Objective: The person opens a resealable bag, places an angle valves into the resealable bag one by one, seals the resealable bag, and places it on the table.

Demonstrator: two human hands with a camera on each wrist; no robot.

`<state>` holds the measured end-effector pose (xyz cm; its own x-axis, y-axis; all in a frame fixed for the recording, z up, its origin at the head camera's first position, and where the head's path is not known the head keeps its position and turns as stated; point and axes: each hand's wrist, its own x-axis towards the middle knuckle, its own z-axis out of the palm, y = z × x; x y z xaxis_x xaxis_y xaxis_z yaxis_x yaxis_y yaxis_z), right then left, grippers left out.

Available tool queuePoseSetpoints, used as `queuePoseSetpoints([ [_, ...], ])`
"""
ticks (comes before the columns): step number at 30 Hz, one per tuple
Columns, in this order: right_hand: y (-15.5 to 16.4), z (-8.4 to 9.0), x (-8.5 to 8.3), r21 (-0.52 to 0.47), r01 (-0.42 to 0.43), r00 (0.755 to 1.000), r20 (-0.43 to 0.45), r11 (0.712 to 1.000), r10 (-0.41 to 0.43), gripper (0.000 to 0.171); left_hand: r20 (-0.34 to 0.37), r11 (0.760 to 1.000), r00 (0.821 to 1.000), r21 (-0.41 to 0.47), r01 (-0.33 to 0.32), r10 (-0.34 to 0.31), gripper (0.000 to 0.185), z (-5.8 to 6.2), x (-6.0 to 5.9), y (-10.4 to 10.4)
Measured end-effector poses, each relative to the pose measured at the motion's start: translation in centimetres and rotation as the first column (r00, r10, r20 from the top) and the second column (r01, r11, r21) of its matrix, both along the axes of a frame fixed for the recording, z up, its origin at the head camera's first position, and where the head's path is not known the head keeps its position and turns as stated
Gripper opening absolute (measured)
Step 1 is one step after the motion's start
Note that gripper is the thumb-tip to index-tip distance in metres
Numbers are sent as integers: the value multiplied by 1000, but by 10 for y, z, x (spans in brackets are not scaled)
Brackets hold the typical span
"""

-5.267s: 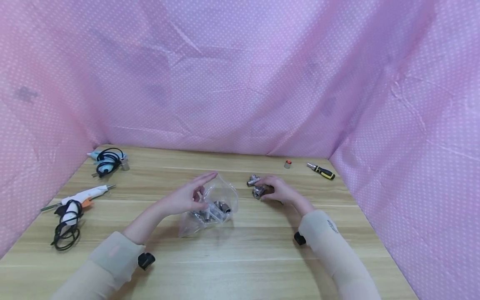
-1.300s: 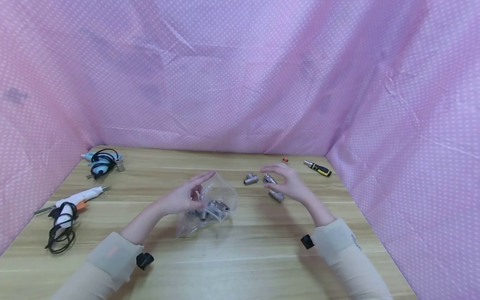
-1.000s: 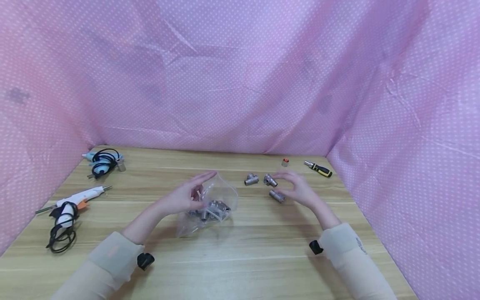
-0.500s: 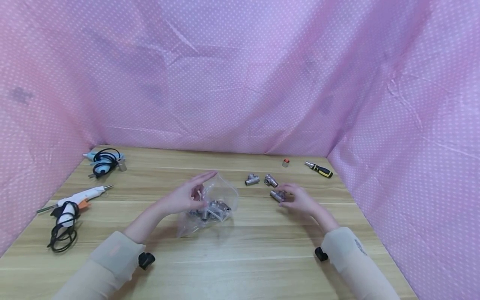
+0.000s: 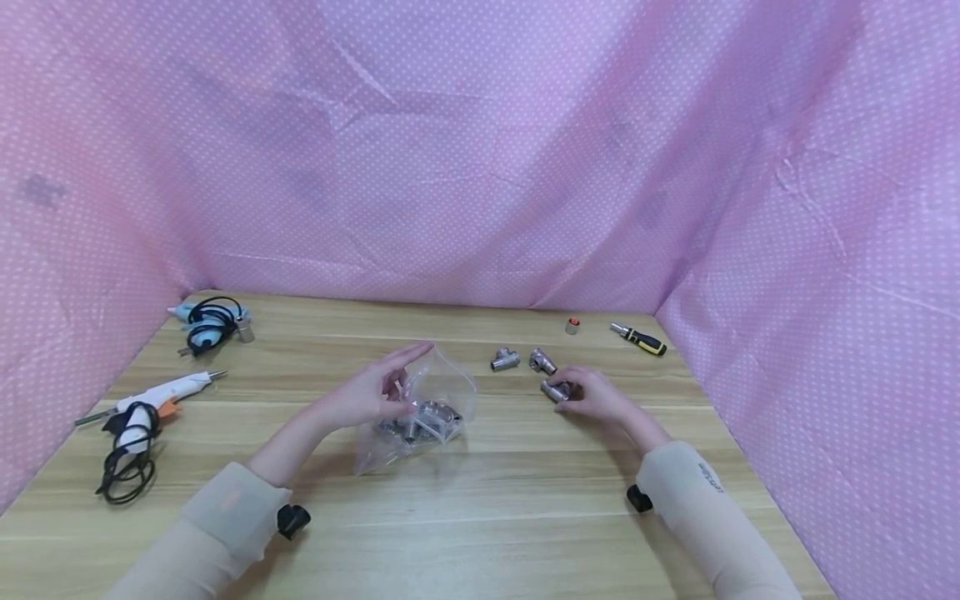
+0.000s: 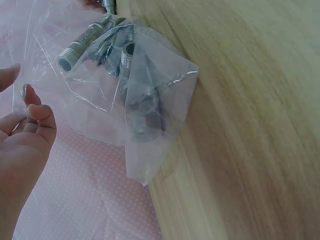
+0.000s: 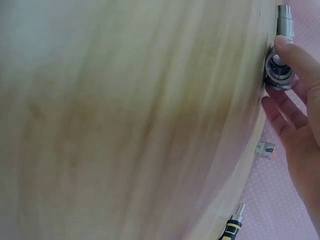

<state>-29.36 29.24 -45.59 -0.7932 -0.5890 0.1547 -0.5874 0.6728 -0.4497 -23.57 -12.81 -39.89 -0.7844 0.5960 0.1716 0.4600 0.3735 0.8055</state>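
A metal fitting lies to the right of the clear plastic bag, well apart from it. The right hand pinches it between thumb and fingers, which are close together and hide its far end. In the right wrist view metal parts overlap behind the thumb, so where one ends is hard to tell.

The left hand is at the bag's mouth, thumb and forefinger spread wide, the forefinger touching its upper edge; the other fingers are curled, and whether they grip the film cannot be told. More fittings are inside the bag, blurred by the folded film; their number is unclear.

Two loose fittings, one nearer the bag and one farther from it, lie to its right. Beyond them, well right of the bag, are an orange-topped cylinder and a screwdriver, cut off in the right wrist view. Well left of the bag, black cable partly covers a light-blue tool and a white tool.
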Motion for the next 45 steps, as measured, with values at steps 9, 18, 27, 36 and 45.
queuePoseSetpoints([
  [9, -13, 23, 7, -93, -39, 998, -56, 995, 34, 32, 6, 1000, 1000, -15, -2, 3, 92, 0, 0, 0],
  [18, -30, 63, 20, -136, -168, 959, -253, 976, 130, 32, 26, 999, 1000, -35, -10, 11, 92, 2, 1, 1],
  [27, -59, 98, 37, -139, -233, 927, -331, 963, 176, 28, 22, 1000, 1000, -22, -4, 4, 93, 2, 2, 1],
  [36, -103, 118, 53, -181, -295, 907, -362, 938, 215, 19, 18, 1000, 1000, -28, 0, 0, 93, 1, 0, 2],
  [45, -139, 105, 52, -202, -394, 900, -280, 896, 333, 19, 12, 999, 1000, -33, 4, -4, 93, 3, 1, 3],
])
